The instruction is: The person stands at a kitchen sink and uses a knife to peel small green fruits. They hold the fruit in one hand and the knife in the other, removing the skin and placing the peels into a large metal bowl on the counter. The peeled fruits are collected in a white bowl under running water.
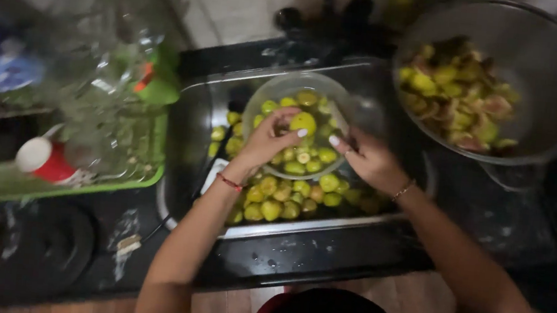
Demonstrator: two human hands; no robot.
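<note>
My left hand [268, 138] holds a yellow-green fig [303, 121] between its fingertips over a clear bowl [260, 97] of whole green figs. My right hand [370, 160] is close beside it, fingers curled around something dark and thin; I cannot tell what it is. The clear bowl stands in a steel sink [194, 111], where several more green figs [288, 198] lie loose beneath both hands. A large metal bowl [550, 87] at the right holds cut figs [458, 92] with pink flesh showing.
A green tray [78, 181] at the left carries a big clear plastic bottle [109, 38] and a red bottle with a white cap [43, 158]. A dark round lid [45, 250] lies on the black counter. A dark tap [326, 18] stands behind the sink.
</note>
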